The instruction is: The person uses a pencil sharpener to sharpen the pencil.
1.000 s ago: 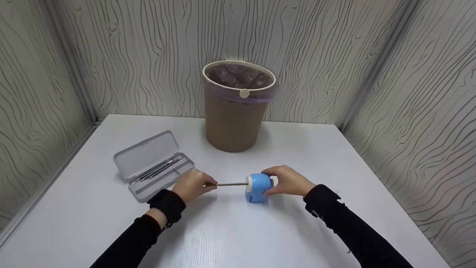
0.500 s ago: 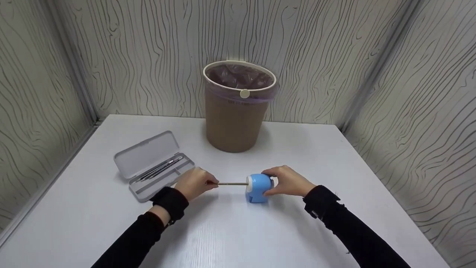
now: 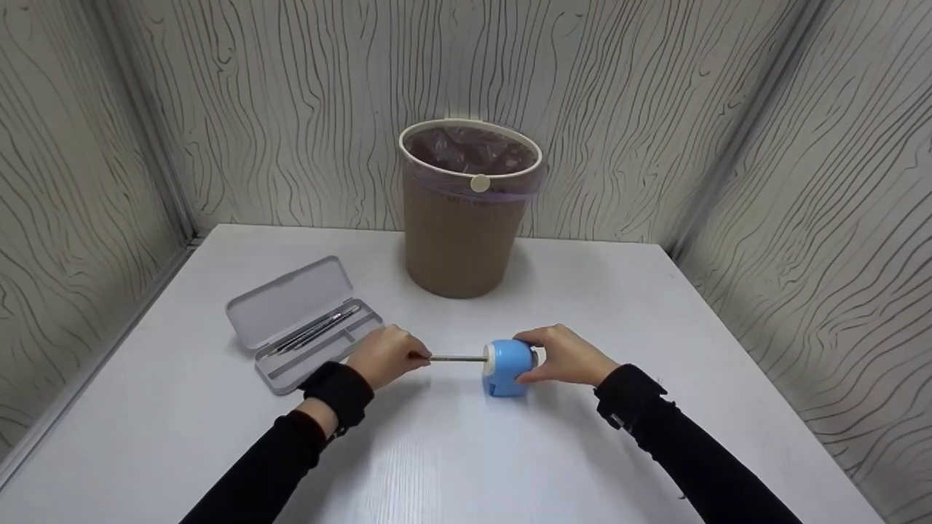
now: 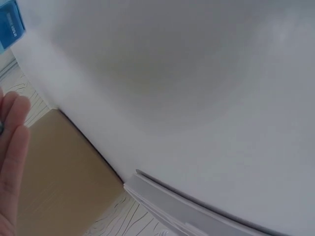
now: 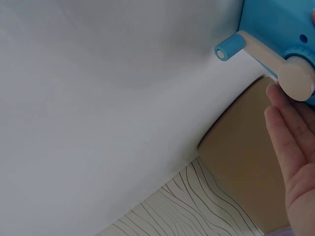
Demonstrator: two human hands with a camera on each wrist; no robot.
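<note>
Left hand [image 3: 384, 356] is pinching the pencil [image 3: 457, 358] into the blue sharpener [image 3: 507, 367], right hand [image 3: 566, 356] is gripping it on the desk [image 3: 466, 451]; cranking seems due next.

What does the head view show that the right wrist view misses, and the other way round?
Only the head view shows the left hand pinching the pencil that enters the sharpener, plus the open case. Only the right wrist view shows the sharpener's crank. Both show the right hand at the sharpener, the bin and the white table.
</note>
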